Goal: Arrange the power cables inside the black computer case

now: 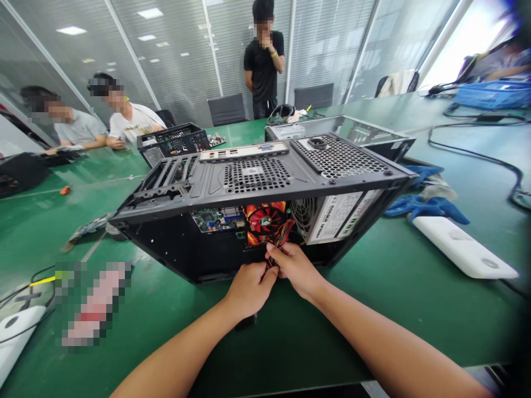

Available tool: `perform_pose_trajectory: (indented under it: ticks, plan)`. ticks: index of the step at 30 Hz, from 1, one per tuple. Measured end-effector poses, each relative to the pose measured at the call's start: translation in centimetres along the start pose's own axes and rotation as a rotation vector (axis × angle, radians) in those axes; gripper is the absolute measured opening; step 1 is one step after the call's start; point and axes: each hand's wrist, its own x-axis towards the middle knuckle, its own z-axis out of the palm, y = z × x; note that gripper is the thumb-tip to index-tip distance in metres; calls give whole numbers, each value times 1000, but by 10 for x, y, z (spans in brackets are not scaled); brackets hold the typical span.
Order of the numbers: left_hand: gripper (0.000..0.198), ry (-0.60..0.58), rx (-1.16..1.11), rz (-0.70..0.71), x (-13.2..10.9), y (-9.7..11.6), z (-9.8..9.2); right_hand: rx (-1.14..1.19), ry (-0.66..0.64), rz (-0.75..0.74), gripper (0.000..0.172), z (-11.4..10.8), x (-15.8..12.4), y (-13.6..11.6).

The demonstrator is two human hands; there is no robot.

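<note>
A black computer case [207, 190] stands in front of me with its open side toward me. Inside, a flame-patterned component with a red fan [265, 218] sits beside part of a green circuit board [205, 221]. To its right, the power supply [338, 218] shows a label and a round fan grille. Multicoloured cables [284, 231] run down past the fan. My left hand [250, 288] is closed on these cables at the case's opening. Close against it, my right hand [296, 267] pinches the same cables. The cable ends are hidden by my fingers.
Behind stand another open case [172, 141] and a metal chassis [373, 132]. Blue gloves [431, 207] and a white power bank-like block [464, 246] lie at right. A tool [89, 231] lies left. Several people are across the green table [157, 337].
</note>
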Motion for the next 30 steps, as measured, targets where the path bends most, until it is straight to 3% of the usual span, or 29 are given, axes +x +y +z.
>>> perform_pose_trajectory:
  ticks: [19, 22, 26, 30]
  plan:
    - [35, -21, -37, -16, 3, -3, 1, 31, 6, 11, 41, 1, 1, 1]
    - [39, -112, -180, -42, 2, -9, -1, 51, -19, 22, 42, 1, -1, 0]
    - [52, -332, -590, -100, 4, -20, -5, 150, -92, 48, 45, 0, -3, -4]
    - [47, -459, -911, -76, 6, -22, -9, 222, -150, 66, 48, -1, -5, -8]
